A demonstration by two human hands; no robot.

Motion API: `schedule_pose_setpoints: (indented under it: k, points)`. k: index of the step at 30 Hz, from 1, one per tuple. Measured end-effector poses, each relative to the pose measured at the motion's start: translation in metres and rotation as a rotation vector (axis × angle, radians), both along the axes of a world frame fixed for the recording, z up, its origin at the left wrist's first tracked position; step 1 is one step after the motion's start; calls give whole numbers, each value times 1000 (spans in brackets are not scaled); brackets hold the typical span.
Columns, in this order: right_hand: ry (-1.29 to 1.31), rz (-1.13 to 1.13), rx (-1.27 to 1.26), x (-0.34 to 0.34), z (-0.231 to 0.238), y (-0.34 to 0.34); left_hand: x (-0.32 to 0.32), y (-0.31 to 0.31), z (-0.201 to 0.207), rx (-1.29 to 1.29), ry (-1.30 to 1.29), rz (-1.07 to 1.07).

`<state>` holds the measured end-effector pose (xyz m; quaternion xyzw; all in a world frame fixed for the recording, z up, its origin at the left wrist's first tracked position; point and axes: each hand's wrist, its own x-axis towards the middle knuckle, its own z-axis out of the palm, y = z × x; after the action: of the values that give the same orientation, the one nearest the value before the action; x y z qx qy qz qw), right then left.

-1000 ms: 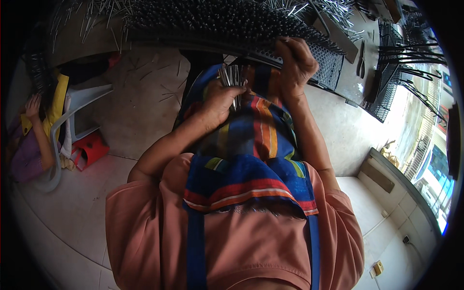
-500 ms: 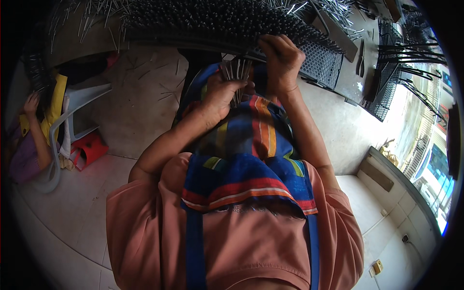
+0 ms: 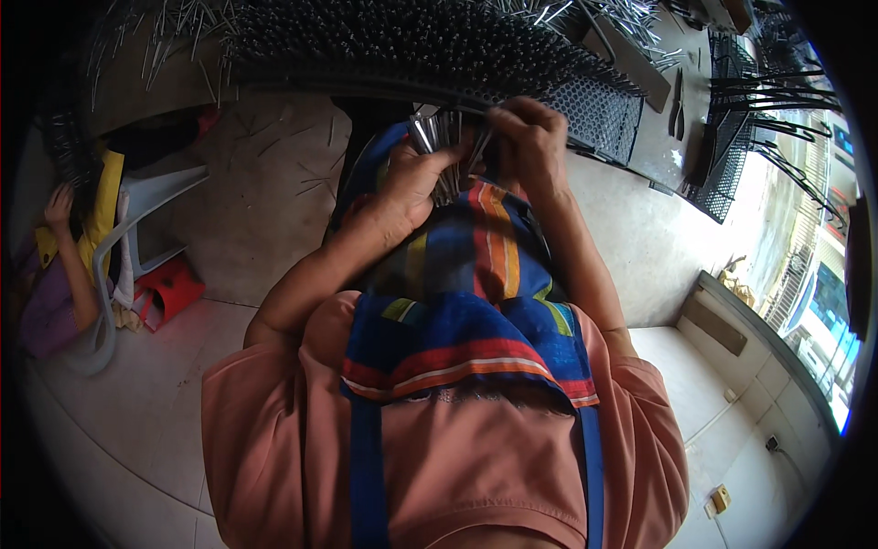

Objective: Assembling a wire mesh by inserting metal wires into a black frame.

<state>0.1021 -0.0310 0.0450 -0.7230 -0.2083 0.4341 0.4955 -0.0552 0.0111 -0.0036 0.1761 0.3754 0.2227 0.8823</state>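
My left hand (image 3: 412, 181) is closed around a fanned bundle of thin metal rods (image 3: 437, 137), held upright above the striped apron on my lap. Close by on the right, my right hand (image 3: 535, 151) is pinched, its fingertips at a slim rod that leans out of the bundle's right side; the exact grip is partly hidden. Just beyond both hands stands a black perforated rack (image 3: 599, 119), densely packed with upright dark metal rods (image 3: 393, 46).
Loose rods lie heaped at the far left (image 3: 174, 41) and far right (image 3: 613, 18). Pliers (image 3: 678, 105) rest right of the rack, near black wire hooks (image 3: 777, 96). At left, another person's arm (image 3: 73, 247) shows beside a grey chair (image 3: 165, 188) and a red container (image 3: 169, 291).
My right hand has come down from the rack's near edge toward the bundle. My left hand stays about where it was, and the rods in it are fanned wider.
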Motion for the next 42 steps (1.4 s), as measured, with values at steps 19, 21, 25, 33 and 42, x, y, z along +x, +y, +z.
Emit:
schedule_pose_setpoints:
  k: [19,21,25,33,42]
  points:
    - [-509,-148,608,15,-10,12,-5,-6,5,-31,105,-109]
    - [-497,-129,603,15,-11,12,-7,-8,6,-22,77,-130]
    - [-500,-139,553,16,-13,12,-8,-8,4,24,136,-227]
    - [-501,-133,547,15,-13,12,-5,-6,7,23,87,-114]
    - [-437,-172,594,10,-19,13,-2,-4,13,-42,76,-58]
